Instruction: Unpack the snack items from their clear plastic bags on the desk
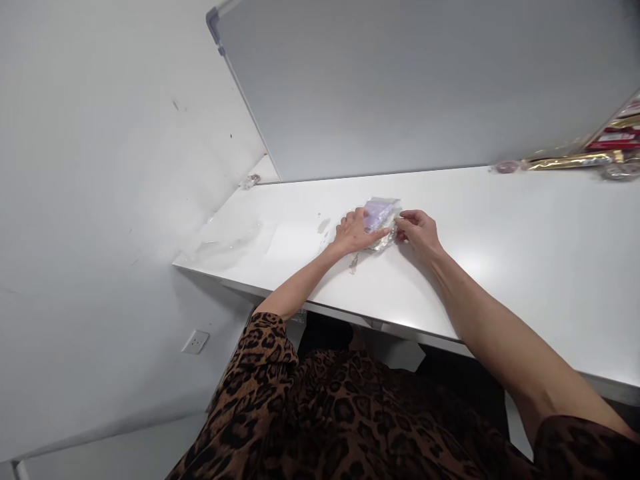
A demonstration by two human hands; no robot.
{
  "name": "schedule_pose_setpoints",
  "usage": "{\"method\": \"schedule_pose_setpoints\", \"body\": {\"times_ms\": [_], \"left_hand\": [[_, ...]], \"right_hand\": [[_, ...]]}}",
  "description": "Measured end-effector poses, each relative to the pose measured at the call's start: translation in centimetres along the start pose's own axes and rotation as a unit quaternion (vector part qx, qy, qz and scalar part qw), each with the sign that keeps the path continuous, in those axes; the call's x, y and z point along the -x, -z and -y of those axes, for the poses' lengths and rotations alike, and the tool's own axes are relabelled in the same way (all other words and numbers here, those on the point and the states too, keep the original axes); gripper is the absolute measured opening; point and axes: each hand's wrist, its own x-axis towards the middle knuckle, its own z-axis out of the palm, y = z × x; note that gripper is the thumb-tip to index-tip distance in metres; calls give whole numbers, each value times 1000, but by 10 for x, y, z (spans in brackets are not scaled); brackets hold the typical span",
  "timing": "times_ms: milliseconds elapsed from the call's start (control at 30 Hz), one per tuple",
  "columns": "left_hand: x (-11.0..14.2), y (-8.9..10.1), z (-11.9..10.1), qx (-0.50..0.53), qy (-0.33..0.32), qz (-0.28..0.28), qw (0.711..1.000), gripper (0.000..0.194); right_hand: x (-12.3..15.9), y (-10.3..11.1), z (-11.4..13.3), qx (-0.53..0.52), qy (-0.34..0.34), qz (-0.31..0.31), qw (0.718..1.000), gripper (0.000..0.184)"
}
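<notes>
A clear plastic packet (381, 212) with a light purple sheet inside lies on the white table in front of me. My left hand (354, 231) rests on its left side, fingers spread and the thumb reaching across its lower part. At the packet's right edge, my right hand (418, 229) pinches the plastic between thumb and fingers. What else is inside the packet is too blurred and covered to make out.
The white table (530, 267) meets a wall on the left. A grey-white board (400, 87) stands along its back. Clear plastic (233, 245) lies at the left end, a small crumpled wrapper (250, 181) in the corner. Gold-wrapped items (575, 161) lie at the back right.
</notes>
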Motion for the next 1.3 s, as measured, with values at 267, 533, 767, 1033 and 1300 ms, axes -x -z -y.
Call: {"method": "schedule_pose_setpoints", "body": {"times_ms": [267, 533, 767, 1033, 1300], "left_hand": [[-13, -7, 10, 81, 28, 3, 996, 87], [8, -5, 4, 88, 4, 40, 995, 107], [4, 8, 15, 157, 15, -26, 987, 75], [8, 9, 39, 554, 139, -29, 821, 15], [19, -5, 31, 632, 197, 6, 750, 31]], "right_hand": [[1, 2, 10, -78, -50, 37, 995, 29], [6, -2, 21, -146, -77, 71, 984, 32], [13, -4, 23, -115, -91, 20, 989, 25], [15, -8, 16, -88, -92, 81, 989, 25], [11, -6, 10, -88, -76, 114, 987, 41]]}}
